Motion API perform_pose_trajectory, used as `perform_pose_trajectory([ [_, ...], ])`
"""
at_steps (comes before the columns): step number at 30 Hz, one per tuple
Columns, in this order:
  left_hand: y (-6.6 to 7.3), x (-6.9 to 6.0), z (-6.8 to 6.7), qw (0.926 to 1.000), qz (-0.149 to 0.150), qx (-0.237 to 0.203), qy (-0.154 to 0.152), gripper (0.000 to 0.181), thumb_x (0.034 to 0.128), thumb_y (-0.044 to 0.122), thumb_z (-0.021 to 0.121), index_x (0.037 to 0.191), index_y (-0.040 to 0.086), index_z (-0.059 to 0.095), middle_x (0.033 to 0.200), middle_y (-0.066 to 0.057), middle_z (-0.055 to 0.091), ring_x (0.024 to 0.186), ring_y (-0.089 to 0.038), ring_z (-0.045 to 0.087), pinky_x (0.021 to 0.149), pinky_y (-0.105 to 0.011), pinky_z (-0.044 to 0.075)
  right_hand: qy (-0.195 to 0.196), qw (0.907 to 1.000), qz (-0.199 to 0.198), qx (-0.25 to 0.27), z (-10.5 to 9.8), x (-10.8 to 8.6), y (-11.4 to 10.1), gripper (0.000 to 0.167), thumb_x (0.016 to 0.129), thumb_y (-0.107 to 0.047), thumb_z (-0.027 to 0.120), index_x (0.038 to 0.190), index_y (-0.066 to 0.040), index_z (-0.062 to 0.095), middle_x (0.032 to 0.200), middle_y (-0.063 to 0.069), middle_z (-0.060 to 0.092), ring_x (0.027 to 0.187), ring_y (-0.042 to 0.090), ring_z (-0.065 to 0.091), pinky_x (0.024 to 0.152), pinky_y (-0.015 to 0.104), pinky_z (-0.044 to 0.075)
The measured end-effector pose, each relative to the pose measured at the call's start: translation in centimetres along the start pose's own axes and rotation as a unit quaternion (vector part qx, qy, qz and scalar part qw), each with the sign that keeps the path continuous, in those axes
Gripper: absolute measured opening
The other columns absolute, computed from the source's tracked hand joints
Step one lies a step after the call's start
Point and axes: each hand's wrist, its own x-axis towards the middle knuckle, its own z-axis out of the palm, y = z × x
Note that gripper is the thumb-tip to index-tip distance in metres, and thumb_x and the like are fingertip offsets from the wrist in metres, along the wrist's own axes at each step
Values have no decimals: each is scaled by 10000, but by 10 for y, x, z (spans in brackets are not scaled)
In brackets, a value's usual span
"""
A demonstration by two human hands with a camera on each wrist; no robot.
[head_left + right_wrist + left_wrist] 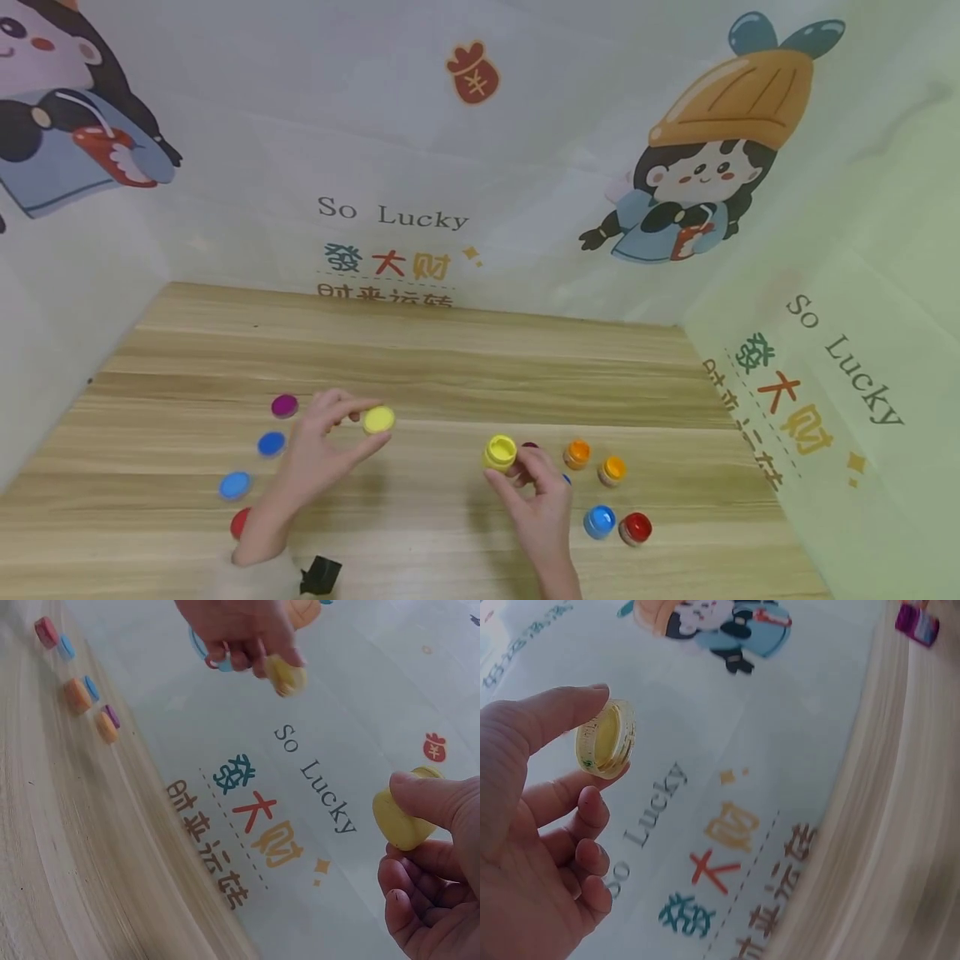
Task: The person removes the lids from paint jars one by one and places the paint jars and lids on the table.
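My left hand (318, 454) pinches a round yellow lid (378, 420) between thumb and fingertip, raised above the table. In the left wrist view the hollow inner side of the lid (609, 741) shows. To the right, my right hand (540, 504) grips a small open yellow paint jar (499, 452), its mouth tilted up. The right wrist view shows thumb and fingers on the sides of this jar (405, 817). Lid and jar are apart, with a gap between the hands.
Left of the left hand lie a purple lid (284, 406), a blue lid (272, 443), a light blue lid (235, 485) and a partly covered red lid (240, 522). Open jars stand at right: orange (577, 454), yellow-orange (612, 471), light blue (599, 522), red (635, 528). A black object (321, 575) lies in front.
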Motion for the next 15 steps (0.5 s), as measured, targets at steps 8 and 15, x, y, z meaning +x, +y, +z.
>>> perform_pose_trajectory([
  [8, -25, -15, -34, 9948, -613, 524, 627, 345, 665, -19, 804, 993, 18, 702, 783, -40, 510, 782, -69, 381, 636, -219, 284, -7, 9998, 186, 52, -2, -6, 13, 253, 679, 71, 777, 903, 4, 683, 786, 73, 601, 656, 238, 531, 571, 264, 485],
  [15, -39, -23, -50, 9876, -809, 637, 1188, 376, 641, -91, 785, 998, -14, 696, 770, -11, 499, 749, -61, 393, 629, -215, 288, 22, 10000, -17, -38, -7, 2, -12, 237, 644, 136, 759, 852, 77, 661, 748, 129, 592, 641, 226, 523, 536, 277, 479],
])
